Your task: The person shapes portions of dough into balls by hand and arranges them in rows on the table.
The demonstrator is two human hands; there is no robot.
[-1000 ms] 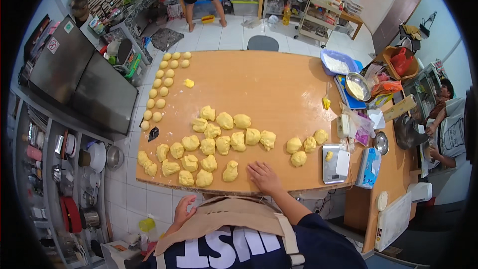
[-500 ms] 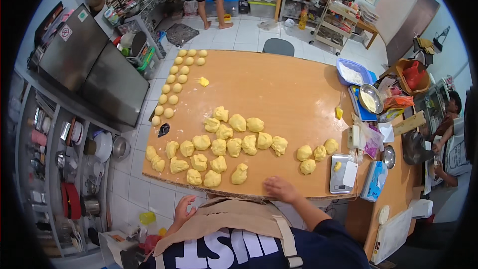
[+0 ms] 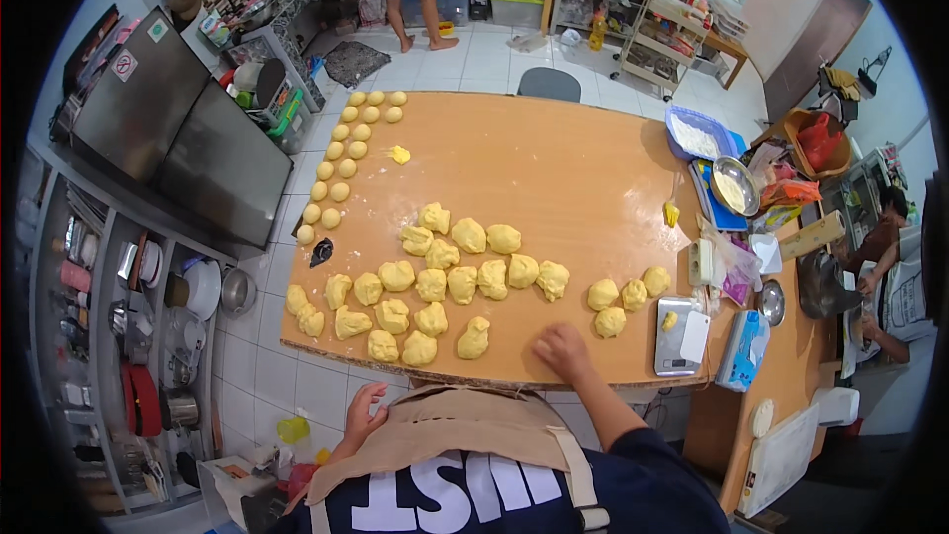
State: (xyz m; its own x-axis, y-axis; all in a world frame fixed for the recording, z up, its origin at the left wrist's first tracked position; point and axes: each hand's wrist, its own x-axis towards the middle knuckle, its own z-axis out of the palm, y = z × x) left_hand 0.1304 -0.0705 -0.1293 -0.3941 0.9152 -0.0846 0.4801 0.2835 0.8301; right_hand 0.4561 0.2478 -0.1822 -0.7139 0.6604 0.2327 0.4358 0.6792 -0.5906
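My right hand [image 3: 561,352] is low over the wooden table near its front edge, fingers loosely bent toward the surface, with nothing visible in them. A rough lump of yellow dough [image 3: 474,338] lies to its left, apart from it. To its right sits a small group of dough lumps [image 3: 610,321]. My left hand [image 3: 365,407] hangs in front of the table edge, beside my beige apron [image 3: 465,415], open with its fingers slightly curled and apart. Several more uneven dough lumps [image 3: 431,285] spread across the table's left half. Smooth round dough balls [image 3: 347,168] stand in rows along the left edge.
On the right are a digital scale [image 3: 676,348] with a dough bit on it, a blue tissue pack [image 3: 743,350], a metal bowl [image 3: 735,186] and a basin of flour [image 3: 696,138]. A grey stool [image 3: 550,84] stands behind the table [image 3: 554,168]. Other people are at the back and right.
My right hand has moved slightly away from me and to the right, its fingers now more bent. My left hand is nearly unmoved. The view has shifted a little.
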